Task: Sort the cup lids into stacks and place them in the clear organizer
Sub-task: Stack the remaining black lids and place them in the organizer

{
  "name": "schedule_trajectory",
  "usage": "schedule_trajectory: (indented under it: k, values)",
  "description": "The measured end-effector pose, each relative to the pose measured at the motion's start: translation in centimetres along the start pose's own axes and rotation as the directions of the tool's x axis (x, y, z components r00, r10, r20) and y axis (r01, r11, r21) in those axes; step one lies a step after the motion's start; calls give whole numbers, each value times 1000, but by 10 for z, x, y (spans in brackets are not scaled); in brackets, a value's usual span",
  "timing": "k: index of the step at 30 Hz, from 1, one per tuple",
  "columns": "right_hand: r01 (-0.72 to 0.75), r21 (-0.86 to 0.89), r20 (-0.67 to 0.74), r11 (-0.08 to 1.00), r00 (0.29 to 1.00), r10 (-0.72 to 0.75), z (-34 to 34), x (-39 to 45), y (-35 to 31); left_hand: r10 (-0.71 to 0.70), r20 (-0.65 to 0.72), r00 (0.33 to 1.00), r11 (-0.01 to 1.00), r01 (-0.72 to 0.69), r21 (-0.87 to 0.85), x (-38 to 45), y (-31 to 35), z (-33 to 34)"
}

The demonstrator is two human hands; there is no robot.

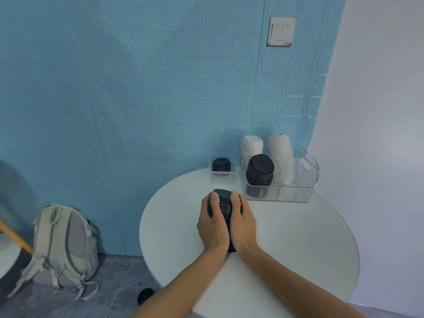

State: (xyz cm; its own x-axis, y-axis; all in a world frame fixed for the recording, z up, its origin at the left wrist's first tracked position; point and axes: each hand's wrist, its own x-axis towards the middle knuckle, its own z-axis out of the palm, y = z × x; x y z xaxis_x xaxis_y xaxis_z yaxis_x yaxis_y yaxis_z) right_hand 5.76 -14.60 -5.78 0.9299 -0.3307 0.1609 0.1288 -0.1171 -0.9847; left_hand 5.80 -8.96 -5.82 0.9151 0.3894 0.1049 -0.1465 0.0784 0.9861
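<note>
A stack of black cup lids (224, 206) lies on its side on the round white table (298, 244), pressed between both hands. My left hand (212, 226) grips its left side and my right hand (243, 222) its right. The clear organizer (296, 191) stands at the table's far right; it holds another black lid stack (260, 169) in front and two white lid stacks (252, 146) (280, 150) behind. A small clear tray (222, 172) to its left holds a short black lid stack (221, 164).
The table stands against a blue brick-pattern wall with a light switch (281, 31). A pale backpack (66, 246) leans on the floor at the left. One black lid (145, 295) lies on the floor beside the table's near left edge.
</note>
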Motion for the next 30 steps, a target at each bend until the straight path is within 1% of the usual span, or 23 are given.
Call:
schedule_trajectory:
  k: [8, 11, 14, 18, 20, 22, 23, 25, 28, 30]
  values:
    - [23, 57, -28, 998, 999, -21, -2, -5, -1, 34, -7, 999, 999, -34, -10, -4, 0, 2]
    - [-2, 64, 5, 998, 1000, 2, -4, -5, -4, 20, -2, 1000, 1000, -20, -13, -3, -1, 3]
    - [-52, 35, 73, 998, 996, 49, -9, -4, -6, -9, -2, 1000, 999, 9, -37, -1, -2, 2]
    - [-139, -120, 150, 983, 976, 156, -13, 3, -8, -61, 47, 997, 997, 64, -50, 0, 2, 0]
    - [-203, -149, 187, 968, 955, 229, -17, 9, -6, -71, 92, 993, 997, 71, 5, 3, 2, -1]
    - [-269, -119, 210, 956, 934, 289, -21, 10, -10, -95, 136, 986, 992, 82, 97, 7, 0, -3]
    - [-293, -86, 229, 952, 925, 305, -24, 9, -13, -121, 154, 981, 985, 99, 144, 8, -2, -4]
    - [-330, -10, 267, 944, 909, 321, -26, 6, -16, -215, 195, 957, 970, 186, 156, 9, 0, -5]
    - [-362, 58, 261, 930, 905, 336, -23, 2, -15, -382, 237, 893, 921, 389, 18, 11, 1, -2]
    - [-347, 96, 232, 933, 919, 318, -20, -2, -13, -402, 234, 886, 905, 423, -47, 12, -2, 3]
